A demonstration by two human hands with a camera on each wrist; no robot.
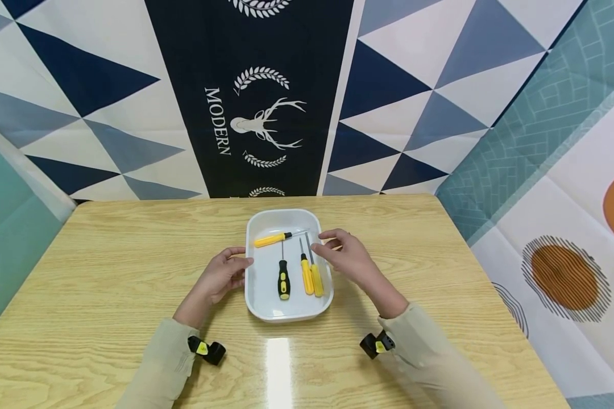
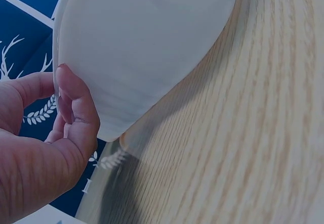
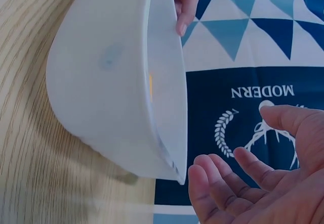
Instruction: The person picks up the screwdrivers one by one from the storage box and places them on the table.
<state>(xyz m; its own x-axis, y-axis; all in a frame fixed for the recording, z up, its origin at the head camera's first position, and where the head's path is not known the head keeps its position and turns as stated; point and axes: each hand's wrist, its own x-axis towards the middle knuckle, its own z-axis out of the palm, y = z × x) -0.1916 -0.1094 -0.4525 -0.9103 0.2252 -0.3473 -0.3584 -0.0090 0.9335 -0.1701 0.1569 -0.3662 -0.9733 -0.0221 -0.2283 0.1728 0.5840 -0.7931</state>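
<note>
On the table stands a white tray (image 1: 260, 307) with several screwdrivers in it. A yellow screwdriver (image 1: 270, 240) lies crosswise at the far end. A black-and-yellow screwdriver (image 1: 283, 284) sits near the middle, and two yellow-handled ones, a screwdriver (image 1: 307, 275) and another screwdriver (image 1: 317, 281), lie side by side at the right. My left hand (image 1: 227, 274) pinches the tray's left rim between thumb and fingers, as the left wrist view also shows. Over the right rim hovers my right hand (image 1: 345, 253), its fingers loosely bent and holding nothing; the right wrist view shows them apart from the tray wall (image 3: 101, 92).
The wooden table (image 1: 133, 238) runs out on both sides of the tray. Behind its back edge hangs a patterned cloth (image 1: 266, 125) with a deer head and triangles. A light cloth with orange circles (image 1: 565, 278) is at the right.
</note>
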